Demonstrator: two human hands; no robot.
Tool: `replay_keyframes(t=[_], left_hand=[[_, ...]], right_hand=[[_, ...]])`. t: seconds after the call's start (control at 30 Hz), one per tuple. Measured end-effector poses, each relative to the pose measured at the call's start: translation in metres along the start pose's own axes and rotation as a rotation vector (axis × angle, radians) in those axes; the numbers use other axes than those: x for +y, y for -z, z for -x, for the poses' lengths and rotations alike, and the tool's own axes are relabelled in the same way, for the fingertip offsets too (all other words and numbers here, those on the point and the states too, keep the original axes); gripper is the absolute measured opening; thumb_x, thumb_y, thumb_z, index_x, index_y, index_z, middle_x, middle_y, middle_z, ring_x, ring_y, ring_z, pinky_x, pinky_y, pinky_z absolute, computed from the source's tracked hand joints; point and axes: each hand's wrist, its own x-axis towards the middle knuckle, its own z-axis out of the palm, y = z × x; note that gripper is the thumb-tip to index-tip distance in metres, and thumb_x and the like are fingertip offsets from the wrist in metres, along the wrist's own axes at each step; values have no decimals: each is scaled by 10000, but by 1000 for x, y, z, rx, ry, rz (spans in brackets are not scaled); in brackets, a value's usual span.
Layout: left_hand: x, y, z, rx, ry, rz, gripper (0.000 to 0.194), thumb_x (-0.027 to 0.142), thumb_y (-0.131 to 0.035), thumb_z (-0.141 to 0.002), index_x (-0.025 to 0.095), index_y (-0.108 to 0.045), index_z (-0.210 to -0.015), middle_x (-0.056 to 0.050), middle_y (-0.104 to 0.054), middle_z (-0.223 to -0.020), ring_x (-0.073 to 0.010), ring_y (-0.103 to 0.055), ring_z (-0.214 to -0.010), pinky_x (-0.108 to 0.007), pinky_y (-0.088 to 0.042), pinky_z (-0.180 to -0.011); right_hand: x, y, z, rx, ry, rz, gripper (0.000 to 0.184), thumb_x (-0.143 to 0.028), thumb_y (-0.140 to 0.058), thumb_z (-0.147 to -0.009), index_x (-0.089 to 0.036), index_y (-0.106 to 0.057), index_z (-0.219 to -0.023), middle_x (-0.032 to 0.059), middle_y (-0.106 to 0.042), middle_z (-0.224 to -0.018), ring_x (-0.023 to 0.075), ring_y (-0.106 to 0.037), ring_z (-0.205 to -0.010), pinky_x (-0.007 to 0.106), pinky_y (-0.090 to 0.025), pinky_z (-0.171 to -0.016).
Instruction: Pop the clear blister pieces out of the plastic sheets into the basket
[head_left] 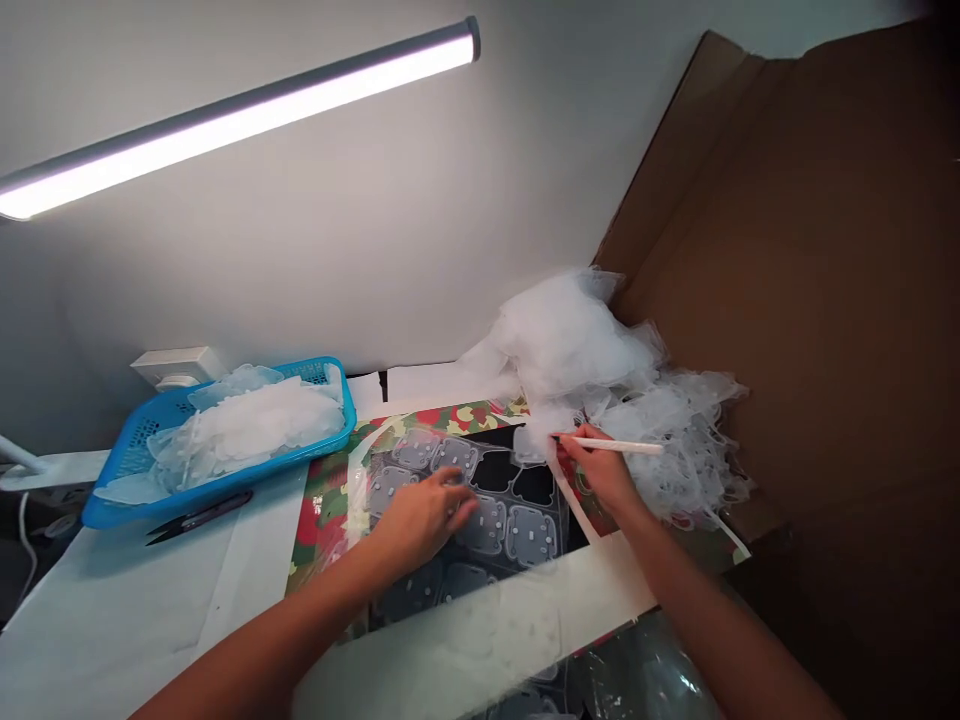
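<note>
My right hand (604, 470) grips a slim white pen-like tool (630, 446), its dark tip at a piece of thin translucent film (531, 442) on the sheet's upper right corner. Fingers apart and slightly curled, my left hand (429, 512) is over the middle of the sheet and holds nothing that I can see. The clear sheet (484, 525) lies on a black backing and carries rows of rounded, die-cut shapes with small pale dots. Two black gaps (495, 471) show in its upper rows. Whether my left fingertips touch the sheet, I cannot tell.
A blue plastic basket (351, 405) full of translucent pieces stands at left, with dark tweezers (199, 518) in front. Behind the sheet rises a heap of white film (570, 335); tangled film scraps (675, 450) lie at right. Cardboard (787, 270) walls the right side.
</note>
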Motion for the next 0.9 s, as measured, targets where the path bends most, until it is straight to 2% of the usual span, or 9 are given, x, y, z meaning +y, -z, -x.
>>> replay_keyframes(t=[0.07,0.13,0.2,0.3,0.4,0.5,0.63,0.77,0.9], left_hand=[[3,7,-23,9,96,233,631,565,-271,-961,180,-764,-879,-110,-719,-950,-198,-653,-697,-282,-473,-652],[6,9,-46,-88,174,452,782,622,-164,-945,138,-763,-810,-84,-679,-662,-172,-567,-542,-267,-429,-545],[6,5,-63,-180,186,539,738,645,-252,-914,123,-760,-793,-54,-640,-571,-145,-486,-462,-253,-378,-481],[4,-5,-72,-143,135,477,411,499,-551,-815,137,-745,-833,-26,-663,-639,-143,-535,-541,-230,-385,-525],[3,-12,-66,-29,109,373,243,342,-603,-776,187,-734,-909,-25,-685,-755,-173,-596,-688,-237,-400,-616],[4,-15,-57,66,115,263,208,318,-611,-793,226,-732,-935,-38,-696,-830,-199,-609,-747,-257,-392,-654],[9,-18,-50,107,110,176,169,359,-612,-838,236,-720,-878,-41,-699,-801,-216,-609,-748,-280,-396,-677],[10,-14,-32,173,-45,114,172,312,-553,-902,243,-701,-847,-49,-697,-856,-236,-579,-922,-282,-413,-739],[-9,10,-5,266,-78,154,284,232,-411,-942,236,-694,-920,-48,-667,-898,-189,-591,-852,-270,-435,-737]], right_hand=[[-13,-7,16,-145,50,5,272,-444,-604,-839,-220,-533,-702,26,-713,-858,189,-619,-760,300,-449,-692],[-28,-16,30,-300,105,54,238,-417,-586,-864,-223,-565,-728,37,-731,-992,201,-630,-835,323,-453,-759],[-40,-23,34,-427,112,53,225,-405,-580,-870,-221,-582,-741,43,-732,-1034,206,-630,-863,338,-451,-790],[-41,-30,20,-419,29,-59,221,-403,-606,-834,-209,-572,-735,56,-720,-1080,206,-622,-923,345,-439,-840],[-30,-36,-1,-451,-96,-147,260,-408,-668,-762,-199,-537,-679,51,-726,-1020,198,-616,-942,337,-417,-877],[-23,-43,-8,-546,-132,-123,306,-435,-687,-741,-199,-518,-645,6,-700,-803,171,-599,-798,299,-414,-766],[-20,-54,-6,-545,-80,-19,342,-464,-685,-738,-200,-501,-623,-59,-523,-583,121,-470,-591,248,-313,-576],[-11,-51,-13,-402,-73,80,325,-423,-679,-727,-207,-468,-609,-62,-495,-552,118,-439,-552,246,-277,-539],[-5,-39,-27,-308,-42,107,225,-364,-625,-745,-203,-506,-641,4,-660,-761,148,-537,-664,270,-371,-620]])
